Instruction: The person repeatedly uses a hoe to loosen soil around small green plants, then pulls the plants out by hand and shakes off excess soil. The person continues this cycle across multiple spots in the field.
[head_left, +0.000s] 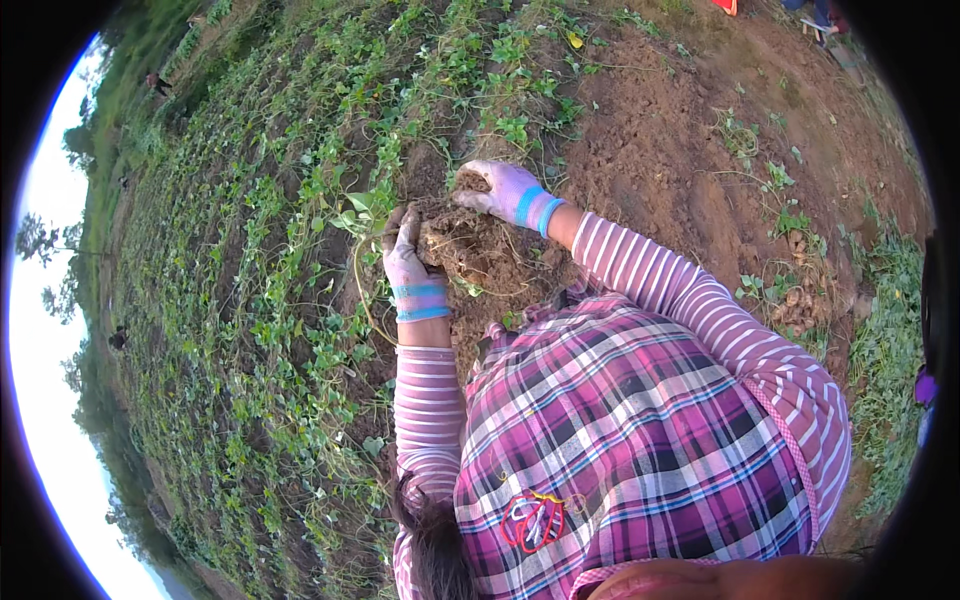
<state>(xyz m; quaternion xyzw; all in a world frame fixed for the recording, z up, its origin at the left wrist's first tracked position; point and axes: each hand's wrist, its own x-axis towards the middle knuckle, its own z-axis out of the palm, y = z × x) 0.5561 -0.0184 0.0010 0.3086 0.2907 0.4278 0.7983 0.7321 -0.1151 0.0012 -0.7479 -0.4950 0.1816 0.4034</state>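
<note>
Both hands wear pale, soiled work gloves with blue-striped cuffs. My left hand is at the left side of a clump of soil and roots, its muddy fingers pointing away from me and pressed to the clump's edge; whether they grip it is hard to tell. My right hand lies just beyond the clump to the right, fingers curled around a brown clod of soil. A leafy vine rises beside my left fingers, and its bare stem bends down past my left wrist.
Low green vines cover ridges on the left. Dug reddish-brown soil lies to the right, with a pile of tan roots or tubers and cut greenery farther right. Distant people are at the upper left; another person is partly visible upper right.
</note>
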